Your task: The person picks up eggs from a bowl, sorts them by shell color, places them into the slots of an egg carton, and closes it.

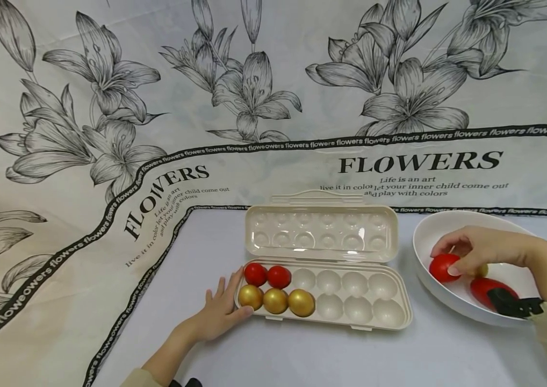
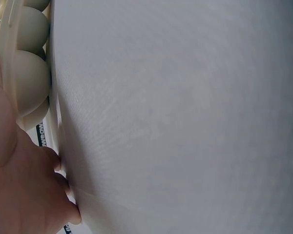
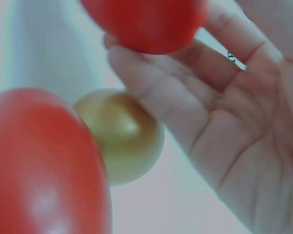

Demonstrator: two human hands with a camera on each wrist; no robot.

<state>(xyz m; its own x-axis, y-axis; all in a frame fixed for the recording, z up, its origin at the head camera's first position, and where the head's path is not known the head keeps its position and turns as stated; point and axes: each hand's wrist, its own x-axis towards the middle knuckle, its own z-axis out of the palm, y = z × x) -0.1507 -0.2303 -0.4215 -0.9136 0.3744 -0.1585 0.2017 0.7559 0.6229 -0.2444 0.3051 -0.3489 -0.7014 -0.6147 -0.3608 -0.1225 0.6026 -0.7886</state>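
Observation:
In the head view my right hand [image 1: 488, 250] reaches into a white bowl [image 1: 428, 236] and pinches a red egg [image 1: 444, 267] between thumb and fingers. A gold egg [image 3: 122, 136] and another red egg [image 3: 36, 165] lie in the bowl below that hand, large in the right wrist view. My left hand [image 1: 217, 312] rests at the left end of a cream egg carton [image 1: 341, 325], fingers spread and thumb along its front edge. Two red eggs [image 1: 279, 277] sit in the carton's back row at the left; three gold eggs [image 1: 275, 301] fill the front row's left cups.
The carton's lid [image 1: 322, 255] lies folded back behind the egg cups. Several cups [image 1: 358, 309] on the right hold nothing. A white tabletop [image 1: 322, 357] lies under everything, and a flower-printed cloth [image 1: 273, 177] rises behind and at the left.

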